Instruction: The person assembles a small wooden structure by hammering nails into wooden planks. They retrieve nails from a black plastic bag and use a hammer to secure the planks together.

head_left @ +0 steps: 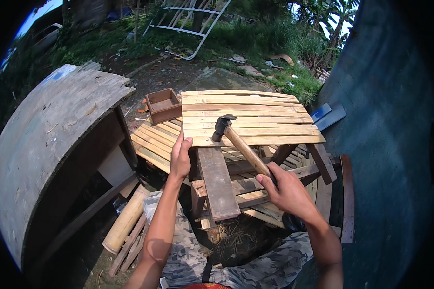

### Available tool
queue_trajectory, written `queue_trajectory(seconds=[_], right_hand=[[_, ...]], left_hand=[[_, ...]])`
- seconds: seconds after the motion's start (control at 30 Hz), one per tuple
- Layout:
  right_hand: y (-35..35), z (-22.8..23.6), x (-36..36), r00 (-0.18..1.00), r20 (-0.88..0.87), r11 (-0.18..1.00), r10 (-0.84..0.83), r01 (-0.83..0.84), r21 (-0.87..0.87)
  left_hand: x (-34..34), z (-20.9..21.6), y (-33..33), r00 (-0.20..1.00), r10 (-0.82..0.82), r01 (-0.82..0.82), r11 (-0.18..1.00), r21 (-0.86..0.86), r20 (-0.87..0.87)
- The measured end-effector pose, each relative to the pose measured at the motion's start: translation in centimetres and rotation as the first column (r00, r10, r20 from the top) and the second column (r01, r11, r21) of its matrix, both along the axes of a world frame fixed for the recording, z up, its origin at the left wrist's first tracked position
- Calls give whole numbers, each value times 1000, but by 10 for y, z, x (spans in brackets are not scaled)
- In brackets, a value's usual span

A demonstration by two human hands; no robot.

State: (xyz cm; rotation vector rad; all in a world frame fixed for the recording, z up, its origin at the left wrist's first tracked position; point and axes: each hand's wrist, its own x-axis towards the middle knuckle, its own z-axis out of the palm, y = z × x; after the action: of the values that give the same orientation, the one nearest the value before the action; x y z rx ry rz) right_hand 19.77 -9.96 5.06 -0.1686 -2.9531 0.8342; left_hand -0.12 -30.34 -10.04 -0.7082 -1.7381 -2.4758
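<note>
A claw hammer (243, 148) with a dark head and a wooden handle is in my right hand (291, 192), its fingers wrapped round the lower handle. The hammer head is over the near edge of a panel of pale bamboo slats (255, 101); I cannot tell whether it touches. My left hand (182, 158) grips this panel at its near left corner, thumb on the edge. A dark wooden plank (218, 185) slopes toward me from under the panel, across a wooden frame (197, 192).
A small brown wooden box (165, 107) stands behind another slatted panel (152, 144). On the left is a weathered grey table (67, 115), with a bamboo piece (126, 219) and sticks on the ground beside it. A bluish wall (386, 120) rises on the right.
</note>
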Motion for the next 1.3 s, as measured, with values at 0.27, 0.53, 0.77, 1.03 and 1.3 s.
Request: queue_trajectory(seconds=[0.27, 0.53, 0.77, 1.03, 1.3], right_hand=[[-8, 22, 0, 829, -521, 741, -204, -217, -636], [4, 22, 11, 993, -113, 1000, 30, -30, 0], [-24, 16, -8, 881, -429, 786, -199, -118, -607], [11, 27, 7, 988, -151, 996, -17, 3, -94], [-23, 6, -12, 990, -133, 998, -54, 53, -17]], left_hand=[[1, 4, 2, 999, 12, -11, 999, 50, -33], [2, 8, -2, 1000, 7, -7, 1000, 17, -6], [3, 4, -1, 1000, 20, -20, 999, 30, -19], [3, 3, -3, 1000, 14, -14, 1000, 20, -3], [1, 3, -2, 1000, 14, -14, 999, 31, -11]])
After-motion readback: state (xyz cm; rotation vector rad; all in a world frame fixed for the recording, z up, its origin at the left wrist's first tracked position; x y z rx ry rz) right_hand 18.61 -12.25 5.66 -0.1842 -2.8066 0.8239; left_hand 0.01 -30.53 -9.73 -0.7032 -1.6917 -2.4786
